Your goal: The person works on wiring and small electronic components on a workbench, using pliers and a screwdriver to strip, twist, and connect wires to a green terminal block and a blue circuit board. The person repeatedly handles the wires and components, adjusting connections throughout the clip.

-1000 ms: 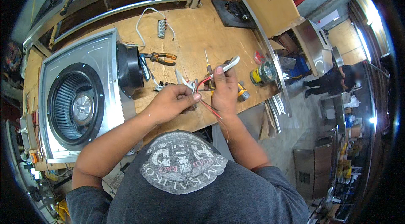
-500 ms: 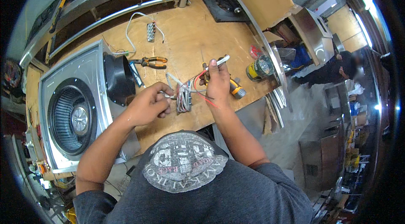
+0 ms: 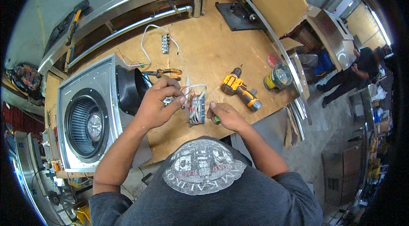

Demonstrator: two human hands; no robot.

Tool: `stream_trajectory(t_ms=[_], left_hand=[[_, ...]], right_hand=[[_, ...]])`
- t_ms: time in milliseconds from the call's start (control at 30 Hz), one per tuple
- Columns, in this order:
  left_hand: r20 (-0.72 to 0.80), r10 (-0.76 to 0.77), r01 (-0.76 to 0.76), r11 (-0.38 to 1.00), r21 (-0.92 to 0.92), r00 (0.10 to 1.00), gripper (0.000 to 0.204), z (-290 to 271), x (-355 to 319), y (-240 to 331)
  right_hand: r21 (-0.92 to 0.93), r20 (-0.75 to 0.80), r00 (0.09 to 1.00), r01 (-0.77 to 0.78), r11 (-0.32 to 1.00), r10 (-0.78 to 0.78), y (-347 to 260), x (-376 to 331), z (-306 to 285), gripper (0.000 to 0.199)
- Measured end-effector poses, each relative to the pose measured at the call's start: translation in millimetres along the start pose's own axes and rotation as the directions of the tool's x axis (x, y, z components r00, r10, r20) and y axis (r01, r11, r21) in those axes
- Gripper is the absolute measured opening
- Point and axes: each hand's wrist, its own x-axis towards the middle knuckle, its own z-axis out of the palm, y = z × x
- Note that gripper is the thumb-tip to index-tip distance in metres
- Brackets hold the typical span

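Two hands work at a wire bundle (image 3: 197, 109): left hand (image 3: 159, 104) fingers pinch its wires, right hand (image 3: 226, 116) fingers grip a green-handled tool (image 3: 216, 119) beside it.

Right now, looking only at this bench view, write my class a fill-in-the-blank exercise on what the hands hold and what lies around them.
1. The left hand pinches a thin ____ wire at the wired terminal block.
2. The right hand grips a tool with a ____ handle.
3. A yellow and black cordless ____ lies on the wooden bench, to the right of the hands.
4. The metal blower housing sits to the person's ____.

Missing words: red; green; drill; left
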Motion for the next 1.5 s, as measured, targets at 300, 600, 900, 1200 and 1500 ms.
stream_trajectory(t_ms=[300,600,900,1200,1500], left_hand=[[0.199,-0.265,0.330,0.812,-0.482,0.943,0.022,29,-24,5],[0.413,-0.415,0.550,0.299,-0.780,0.811,0.024,36,-25,-13],[0.301,-0.423,0.491,0.471,-0.733,0.855,0.036,36,-17,-18],[0.132,-0.381,0.397,0.789,-0.470,0.915,0.037,30,-20,4],[0.091,-0.284,0.298,0.924,-0.242,0.954,0.029,25,-22,1]], right_hand=[[-0.057,-0.169,0.807,0.565,0.823,-0.565,-76,2,28,0.066],[-0.687,0.013,0.504,0.632,0.358,-0.864,-70,35,50,0.071],[-0.644,-0.015,0.611,0.600,0.475,-0.792,-75,30,36,0.076],[-0.525,-0.068,0.609,0.652,0.547,-0.791,-63,24,16,0.044],[0.092,-0.133,0.896,0.437,0.895,-0.424,-39,19,1,0.034]])
